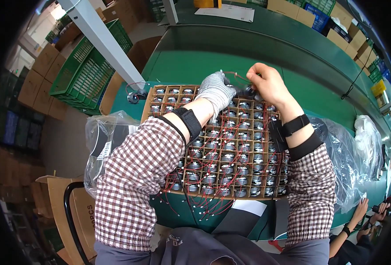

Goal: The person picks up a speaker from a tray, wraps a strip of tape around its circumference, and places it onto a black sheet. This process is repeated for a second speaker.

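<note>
My left hand (pixel 215 90), in a grey striped glove, is closed at the far edge of a divided cardboard box (pixel 146 106). Its fingers curl round a dark round part that looks like a small speaker (pixel 231 91), mostly hidden. My bare right hand (pixel 268 84) is closed just to the right, thumb and forefinger pinching thin red wires (pixel 244 78). Below its fingers is another dark, blurred part (pixel 250 92). Similar silver-and-black round parts (pixel 227 168) fill the box's cells, their red wires trailing over the dividers and the near edge.
One loose round part (pixel 137 96) with a wire lies beside the box's far left corner. Clear plastic bags (pixel 343 159) lie on the green bench at both sides. A grey post (pixel 107 44) and green crate (pixel 83 79) stand at left. Another person's hand (pixel 361 210) shows at lower right.
</note>
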The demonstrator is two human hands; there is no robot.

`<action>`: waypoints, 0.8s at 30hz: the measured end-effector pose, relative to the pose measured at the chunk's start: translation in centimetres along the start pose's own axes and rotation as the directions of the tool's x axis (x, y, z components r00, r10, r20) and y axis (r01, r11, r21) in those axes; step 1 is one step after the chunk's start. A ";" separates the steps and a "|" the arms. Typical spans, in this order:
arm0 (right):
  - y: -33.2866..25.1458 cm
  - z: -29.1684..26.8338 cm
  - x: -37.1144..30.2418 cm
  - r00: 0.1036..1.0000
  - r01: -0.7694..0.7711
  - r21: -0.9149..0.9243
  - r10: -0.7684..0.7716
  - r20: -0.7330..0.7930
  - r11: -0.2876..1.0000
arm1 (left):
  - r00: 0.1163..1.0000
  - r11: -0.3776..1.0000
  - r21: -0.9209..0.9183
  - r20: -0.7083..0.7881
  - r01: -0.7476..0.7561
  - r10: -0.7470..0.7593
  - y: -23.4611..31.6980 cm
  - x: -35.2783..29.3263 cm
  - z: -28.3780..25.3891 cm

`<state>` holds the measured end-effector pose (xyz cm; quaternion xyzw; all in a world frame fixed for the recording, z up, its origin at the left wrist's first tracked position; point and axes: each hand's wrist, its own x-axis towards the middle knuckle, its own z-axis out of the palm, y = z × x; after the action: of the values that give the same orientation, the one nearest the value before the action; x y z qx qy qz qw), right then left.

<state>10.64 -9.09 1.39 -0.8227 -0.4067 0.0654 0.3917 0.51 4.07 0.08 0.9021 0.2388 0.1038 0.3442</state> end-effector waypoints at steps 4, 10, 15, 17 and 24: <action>-0.1 -1.2 -0.9 0.993 -0.118 0.313 0.112 0.040 0.942 | 0.997 0.998 -0.014 -0.028 -0.067 0.067 0.4 -0.1 0.1; 1.4 -1.0 -1.2 0.977 -0.183 0.754 0.202 0.068 0.631 | 0.999 0.999 0.038 0.013 -0.038 0.038 1.1 0.0 0.0; 1.2 -0.4 -1.1 0.968 -0.185 0.823 0.245 0.057 0.536 | 0.999 0.989 0.139 0.003 -0.054 0.054 1.1 0.4 0.5; 1.3 -0.4 -1.2 0.971 -0.176 0.825 0.235 0.054 0.537 | 0.999 0.992 0.118 0.009 -0.044 0.043 1.1 0.4 0.5; 1.9 -0.5 -1.3 0.978 -0.148 0.891 0.196 0.068 0.428 | 0.990 0.926 0.354 0.007 -0.133 0.140 1.2 -0.5 1.1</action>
<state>11.13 -10.98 0.12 -0.5323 -0.2166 0.2899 0.7654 0.89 2.42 0.09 0.9626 0.1934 0.0912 0.1661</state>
